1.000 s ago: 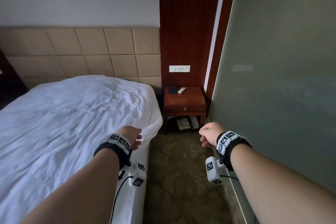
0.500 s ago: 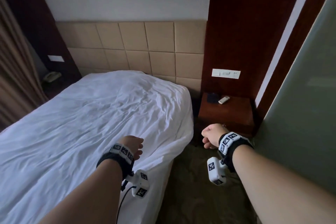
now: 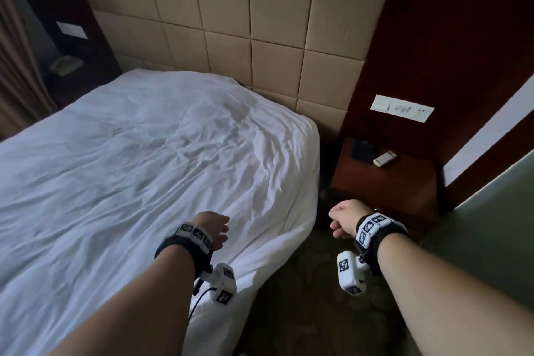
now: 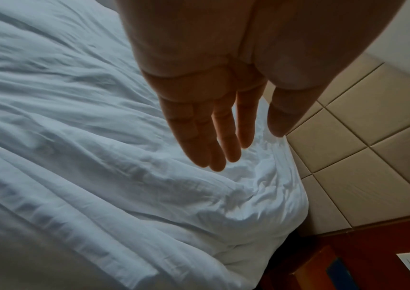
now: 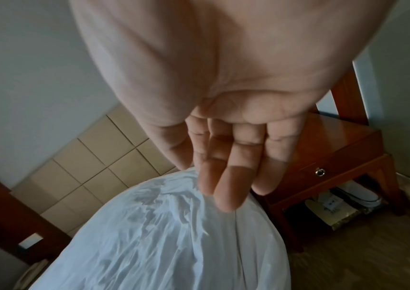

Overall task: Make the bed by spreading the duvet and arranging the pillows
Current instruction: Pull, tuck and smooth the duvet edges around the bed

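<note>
A: We see the duvet (image 3: pixel 138 170) spread white and wrinkled over the bed, its near corner hanging over the edge by the nightstand (image 3: pixel 387 182).

B: And our left hand (image 3: pixel 212 228) hovers above it, fingers (image 4: pixel 214 137) straight and slack, holding nothing.

A: Our right hand (image 3: pixel 345 218) hangs over the carpet (image 3: pixel 303 312) between bed and nightstand. From the head it looks loosely curled; the wrist view shows its fingers (image 5: pixel 229 176) relaxed and empty.

B: We can't make out any pillows. The bed's foot is cut off at the left edge.

A: The small things on the nightstand are too dim to name, save a pale remote (image 3: pixel 384 158).
</note>
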